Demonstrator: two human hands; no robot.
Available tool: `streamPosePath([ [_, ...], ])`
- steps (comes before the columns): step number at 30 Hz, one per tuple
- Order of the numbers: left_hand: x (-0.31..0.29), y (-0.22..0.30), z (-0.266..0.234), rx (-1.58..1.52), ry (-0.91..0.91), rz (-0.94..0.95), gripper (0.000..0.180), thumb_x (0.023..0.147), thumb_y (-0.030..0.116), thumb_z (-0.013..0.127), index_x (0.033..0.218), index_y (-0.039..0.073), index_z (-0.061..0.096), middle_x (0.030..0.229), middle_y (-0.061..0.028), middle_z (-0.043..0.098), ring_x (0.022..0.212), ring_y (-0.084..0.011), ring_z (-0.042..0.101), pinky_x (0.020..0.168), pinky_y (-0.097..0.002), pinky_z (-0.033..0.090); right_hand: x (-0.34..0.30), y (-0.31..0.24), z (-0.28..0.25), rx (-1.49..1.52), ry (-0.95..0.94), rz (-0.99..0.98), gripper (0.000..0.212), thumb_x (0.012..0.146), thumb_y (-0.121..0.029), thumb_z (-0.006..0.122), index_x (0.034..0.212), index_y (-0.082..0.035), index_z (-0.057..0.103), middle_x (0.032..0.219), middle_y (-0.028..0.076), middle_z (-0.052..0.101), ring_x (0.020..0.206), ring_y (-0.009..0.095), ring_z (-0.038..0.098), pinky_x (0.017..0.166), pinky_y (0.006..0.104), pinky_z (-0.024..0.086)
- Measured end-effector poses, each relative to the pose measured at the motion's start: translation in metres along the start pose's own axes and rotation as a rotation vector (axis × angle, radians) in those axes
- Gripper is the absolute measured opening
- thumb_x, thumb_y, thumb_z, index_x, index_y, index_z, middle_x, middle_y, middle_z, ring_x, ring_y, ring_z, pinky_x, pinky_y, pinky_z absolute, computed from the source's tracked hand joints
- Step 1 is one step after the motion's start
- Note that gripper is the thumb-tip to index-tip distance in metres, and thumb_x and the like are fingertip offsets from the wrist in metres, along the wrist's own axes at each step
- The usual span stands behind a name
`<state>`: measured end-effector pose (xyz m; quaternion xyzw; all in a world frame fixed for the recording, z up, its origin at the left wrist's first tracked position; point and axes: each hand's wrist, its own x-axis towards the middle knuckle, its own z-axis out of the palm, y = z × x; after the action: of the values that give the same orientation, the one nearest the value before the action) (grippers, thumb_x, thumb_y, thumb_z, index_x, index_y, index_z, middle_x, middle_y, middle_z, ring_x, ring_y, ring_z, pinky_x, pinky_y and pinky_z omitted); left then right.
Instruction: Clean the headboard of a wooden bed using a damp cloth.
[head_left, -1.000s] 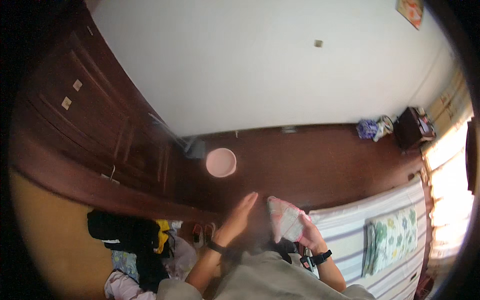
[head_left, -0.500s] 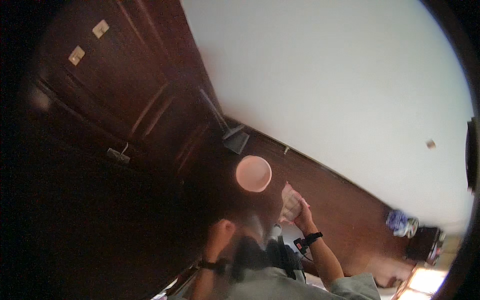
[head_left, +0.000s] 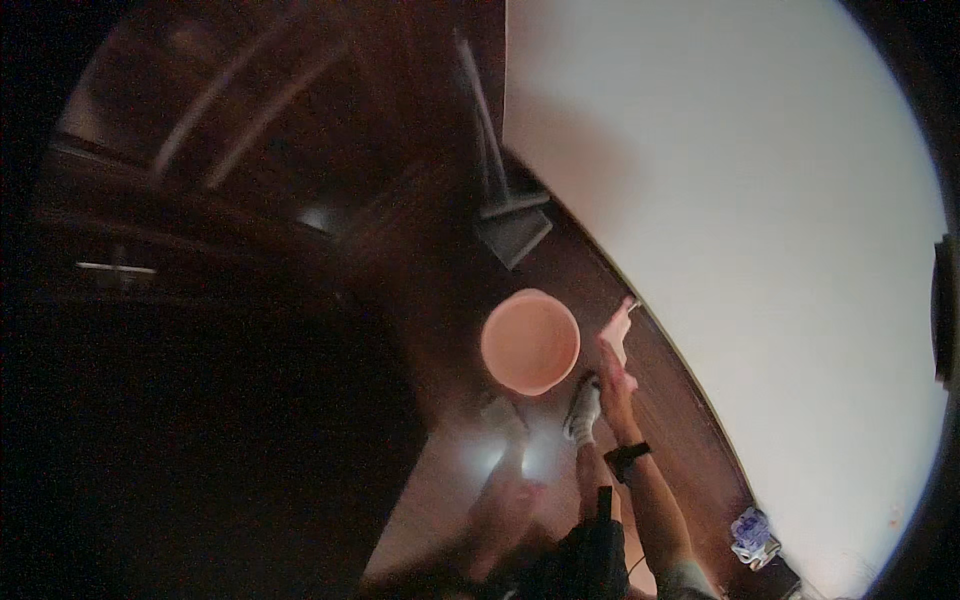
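Head view shows a pale folded cloth (head_left: 618, 328) just right of centre, pinched at its lower end by the right hand (head_left: 614, 372), whose fingers close around it while the cloth's upper corner sticks up toward the white wall (head_left: 760, 200). Immediately left of the cloth, close but apart from it as far as can be told, a round pink basin (head_left: 530, 341) sits on the dark wooden floor (head_left: 690, 440), its open mouth facing up. The left hand (head_left: 508, 500) is a blurred shape at lower centre; whether it is spread or curled cannot be told, and nothing shows in it. A dark wristband (head_left: 627, 459) circles the right forearm, and a foot in a light sock or shoe (head_left: 584, 412) stands right below the basin. Further out, a dustpan with a long handle (head_left: 508, 222) leans where wall meets floor, dark wooden cabinets (head_left: 200, 200) fill the left of the frame, and a small bluish bundle (head_left: 752, 534) lies at lower right. The grip looks light and only on one end, so the cloth could slip or unfold and drop to the floor beside the basin; the foot so near the rim could also nudge the basin.
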<state>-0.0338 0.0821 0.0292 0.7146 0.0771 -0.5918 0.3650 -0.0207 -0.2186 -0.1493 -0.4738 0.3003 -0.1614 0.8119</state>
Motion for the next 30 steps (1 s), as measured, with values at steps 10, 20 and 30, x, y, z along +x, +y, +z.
streamPosePath([
  [10,0.021,0.134,-0.064,-0.325,-0.066,0.309,0.034,0.107,0.022,0.044,0.130,-0.001,0.055,0.130,-0.0170,0.063,0.116,-0.0278,0.064,0.102,-0.0405,0.049,0.120,0.136,0.084,-1.447,-0.443,0.062,0.088,0.087,-0.023,0.069,0.159,-0.002,0.022,0.162,0.029,0.023,0.149,0.050,0.022,0.120,0.0556,0.027],
  [20,0.088,0.201,-0.126,-0.533,-0.102,0.301,0.034,0.109,0.021,0.045,0.133,-0.001,0.056,0.131,-0.0194,0.062,0.123,-0.0284,0.061,0.109,-0.0406,0.046,0.253,0.171,0.136,-0.845,-0.555,0.094,0.074,0.092,-0.032,0.064,0.157,-0.013,0.034,0.165,0.022,0.021,0.153,0.044,0.018,0.122,0.0622,0.016],
  [30,0.188,0.150,-0.173,-0.461,-0.017,0.286,0.037,0.105,0.024,0.052,0.132,0.000,0.058,0.128,-0.0156,0.064,0.118,-0.0249,0.062,0.103,-0.0383,0.049,0.289,0.167,0.180,-3.265,-0.492,-1.147,0.070,0.094,-0.057,0.057,0.150,-0.017,0.045,0.157,0.018,0.039,0.145,0.044,0.035,0.117,0.0650,0.025],
])
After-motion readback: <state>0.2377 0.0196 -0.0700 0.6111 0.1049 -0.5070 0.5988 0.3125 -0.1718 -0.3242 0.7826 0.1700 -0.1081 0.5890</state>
